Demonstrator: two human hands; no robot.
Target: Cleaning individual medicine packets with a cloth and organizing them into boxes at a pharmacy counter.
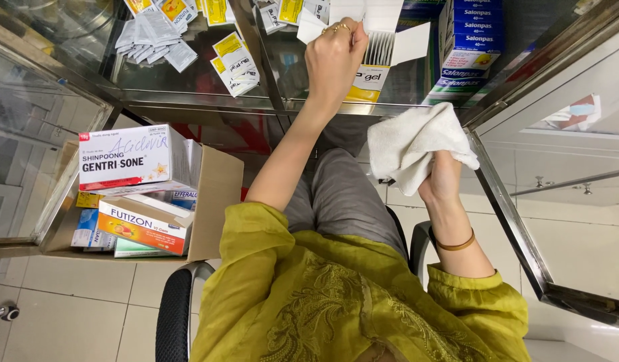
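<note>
Two hands work: left hand (333,57) pinches a sachet in the open box (380,47); right hand (442,177) grips a soft, light cloth (410,137), bunched.

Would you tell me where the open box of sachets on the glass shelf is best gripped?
Probably by its yellow-and-white body, from the near side below the flaps. The lid stands open with loose side flaps, the left hand rests at the opening, and sachets stand upright inside.
</note>
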